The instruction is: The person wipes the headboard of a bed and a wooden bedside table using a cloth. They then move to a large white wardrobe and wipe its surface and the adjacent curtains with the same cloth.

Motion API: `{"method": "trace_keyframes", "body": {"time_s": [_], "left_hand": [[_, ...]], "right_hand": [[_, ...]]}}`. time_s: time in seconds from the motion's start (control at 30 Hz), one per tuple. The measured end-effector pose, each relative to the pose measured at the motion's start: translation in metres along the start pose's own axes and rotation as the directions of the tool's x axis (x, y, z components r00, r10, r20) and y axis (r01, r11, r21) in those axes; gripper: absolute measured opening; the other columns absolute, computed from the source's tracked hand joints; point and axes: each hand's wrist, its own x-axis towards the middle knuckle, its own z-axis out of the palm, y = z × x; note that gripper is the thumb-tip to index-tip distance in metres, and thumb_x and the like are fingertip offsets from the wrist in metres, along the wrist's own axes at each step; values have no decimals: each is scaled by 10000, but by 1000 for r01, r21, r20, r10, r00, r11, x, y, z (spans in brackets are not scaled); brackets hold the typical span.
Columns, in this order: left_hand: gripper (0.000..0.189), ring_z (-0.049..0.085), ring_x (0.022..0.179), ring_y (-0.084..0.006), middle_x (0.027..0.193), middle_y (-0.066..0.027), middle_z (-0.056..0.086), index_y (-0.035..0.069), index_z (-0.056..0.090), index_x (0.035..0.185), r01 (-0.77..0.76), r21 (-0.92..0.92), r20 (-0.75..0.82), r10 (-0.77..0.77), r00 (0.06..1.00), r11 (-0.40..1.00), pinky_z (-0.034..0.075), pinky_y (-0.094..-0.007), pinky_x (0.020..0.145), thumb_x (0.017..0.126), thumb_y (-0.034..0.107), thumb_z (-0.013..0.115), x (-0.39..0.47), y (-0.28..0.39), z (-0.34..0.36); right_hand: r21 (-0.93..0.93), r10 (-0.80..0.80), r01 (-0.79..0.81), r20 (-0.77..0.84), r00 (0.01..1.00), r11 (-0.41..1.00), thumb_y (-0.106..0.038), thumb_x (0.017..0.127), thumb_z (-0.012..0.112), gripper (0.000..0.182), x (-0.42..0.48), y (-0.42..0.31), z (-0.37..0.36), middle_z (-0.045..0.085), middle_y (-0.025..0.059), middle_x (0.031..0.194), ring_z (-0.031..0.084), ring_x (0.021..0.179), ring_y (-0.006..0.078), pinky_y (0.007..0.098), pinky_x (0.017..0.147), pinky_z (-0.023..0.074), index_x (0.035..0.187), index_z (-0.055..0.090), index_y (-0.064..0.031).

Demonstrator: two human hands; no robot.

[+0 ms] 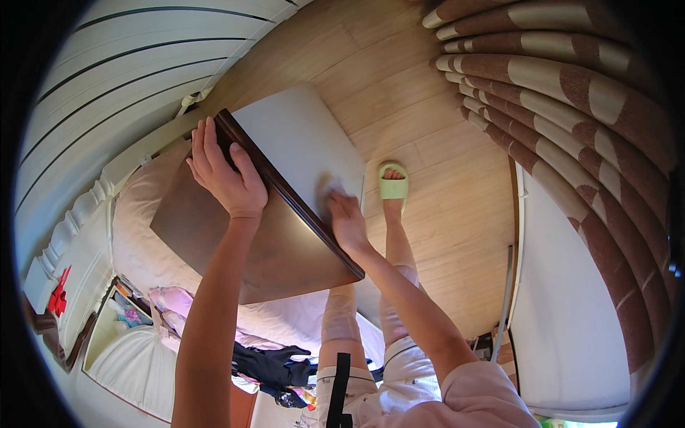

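Note:
In front of me stands a box-shaped piece of furniture with a glossy dark brown top (251, 235), a moulded dark wood edge (289, 200) and a white side panel (299, 128). My left hand (227, 171) lies on the brown top near its far corner, thumb spread from the fingers, holding nothing. Lower along the edge, my right hand (348, 222) reaches over to the white panel. Its fingers press a small pale cloth or sponge (330, 184) against that panel. Motion blur hides what exactly this is.
A bed with pale pink bedding (144, 214) adjoins the furniture on the left. Dark clothing (273, 369) lies near my legs. My foot in a green slipper (394, 182) stands on the wood-plank floor (449, 214). Patterned brown curtains (567, 80) hang at right.

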Motion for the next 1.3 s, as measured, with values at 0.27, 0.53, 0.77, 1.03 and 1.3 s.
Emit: {"method": "trace_keyframes", "body": {"time_s": [0.27,0.53,0.77,1.03,1.3], "left_hand": [[556,354,1471,-362,1535,-149,456,60,458,1499,-8,-11,-16,7,1000,1000,149,-606,1194,981,263,457,-1,-4,1],[564,338,1476,-371,1548,-156,433,55,448,1504,6,-6,9,-6,1000,1000,134,-622,1194,978,260,448,-1,-3,-3],[573,321,1488,-356,1552,-150,428,66,434,1517,28,20,0,-28,1000,999,113,-623,1200,989,287,426,-6,-5,-3],[547,360,1469,-367,1538,-147,462,53,442,1511,-3,10,-5,4,1000,1000,146,-603,1202,1003,258,434,-1,5,1],[581,338,1486,-383,1555,-178,439,-14,443,1499,9,-51,21,-8,1000,999,107,-573,1213,956,191,444,4,8,1]], "right_hand": [[-60,-447,446,-5,894,893,-245,1014,462,357,175,-130,70,640,262,1179,585,1159,383,443,1000,466,1235,683,-73],[-758,-52,330,366,929,562,-147,989,438,324,170,98,10,687,181,1156,668,1094,351,542,900,518,1215,629,-15],[-224,87,-93,-37,995,970,-254,977,579,344,48,45,-8,667,203,1241,666,1126,348,393,965,540,1231,664,-38],[-33,-521,524,72,850,851,-335,1001,562,436,198,-140,79,636,130,1271,611,1126,302,431,1043,444,1402,577,-164],[-415,56,-47,10,998,909,-395,1044,333,465,239,76,47,414,164,1551,387,1408,428,632,1118,334,1367,558,-146]]}}
